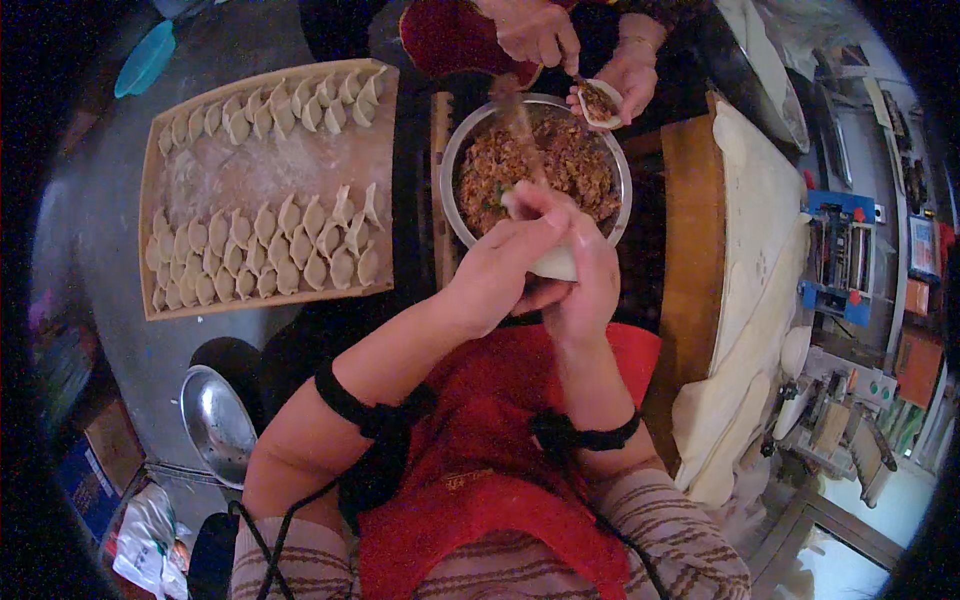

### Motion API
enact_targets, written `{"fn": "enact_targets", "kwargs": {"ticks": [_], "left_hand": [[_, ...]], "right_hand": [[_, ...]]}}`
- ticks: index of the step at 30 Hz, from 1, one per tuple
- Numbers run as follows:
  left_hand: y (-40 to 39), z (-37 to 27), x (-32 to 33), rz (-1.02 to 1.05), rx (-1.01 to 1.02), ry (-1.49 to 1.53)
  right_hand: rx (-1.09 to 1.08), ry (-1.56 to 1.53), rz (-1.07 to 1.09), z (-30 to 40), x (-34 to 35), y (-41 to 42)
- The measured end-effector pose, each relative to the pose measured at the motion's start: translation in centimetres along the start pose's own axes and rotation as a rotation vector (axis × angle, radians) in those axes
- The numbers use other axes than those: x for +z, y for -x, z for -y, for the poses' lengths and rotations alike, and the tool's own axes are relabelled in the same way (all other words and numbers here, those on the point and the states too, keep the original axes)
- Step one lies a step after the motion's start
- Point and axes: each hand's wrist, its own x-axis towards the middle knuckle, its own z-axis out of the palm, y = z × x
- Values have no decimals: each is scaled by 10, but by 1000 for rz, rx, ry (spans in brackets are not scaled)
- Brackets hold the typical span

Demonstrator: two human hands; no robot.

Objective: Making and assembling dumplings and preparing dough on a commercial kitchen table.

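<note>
My left hand (491,262) and my right hand (594,281) meet over the near side of a metal bowl (448,191). Between them they hold a pale dumpling wrapper (556,262); fingers cover most of it, so its fold is hard to make out. Brown minced filling (581,154) fills much of the bowl. A blurred wooden stick (523,127) stands in the filling behind my fingers. Across the bowl, a co-worker's hand (636,82) cradles an open wrapper with filling (600,103), while that person's other hand (536,37) brings a utensil to it.
To the left lies a floured wooden tray (262,169) with rows of dumplings (281,247). A metal basin (217,420) sits on the floor, with a teal plastic basin (146,58) farther off. At right, a wooden table (694,247) carries a long sheet of dough (739,247). A dough machine (836,259) stands beyond.
</note>
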Motion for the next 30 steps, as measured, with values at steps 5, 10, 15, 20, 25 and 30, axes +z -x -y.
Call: {"fn": "enact_targets", "kwargs": {"ticks": [5,10,15,20,25,30], "left_hand": [[-6,9,13,-130,292,12],[18,-36,-10,-26,105,-167],[54,-119,-36,-392,485,-549],[119,-199,-173,-881,478,-1047],[173,-199,-323,-1268,354,-1475],[180,-178,-371,-1447,293,-1238]], "right_hand": [[-87,220,-106,-5,6,5],[-263,550,-33,11,21,2],[-373,769,-188,19,-24,13],[123,518,-369,-10,-80,23],[43,663,-351,4,-60,24],[18,590,-355,7,-64,22]]}}
